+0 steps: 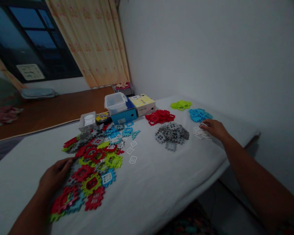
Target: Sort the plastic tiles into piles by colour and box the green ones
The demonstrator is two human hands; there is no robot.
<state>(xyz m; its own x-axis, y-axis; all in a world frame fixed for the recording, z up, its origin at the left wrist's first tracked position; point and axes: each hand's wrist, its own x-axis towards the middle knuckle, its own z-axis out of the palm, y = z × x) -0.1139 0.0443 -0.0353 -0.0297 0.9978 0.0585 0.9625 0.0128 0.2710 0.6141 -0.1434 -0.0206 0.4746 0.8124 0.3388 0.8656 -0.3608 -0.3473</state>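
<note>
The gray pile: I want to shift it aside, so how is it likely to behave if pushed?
The gray pile will probably spread rather than slide as one, since its pieces look loosely heaped. Their notched edges may snag on one another. Each piece looks thin and flat, so likely light and fairly stiff.
</note>
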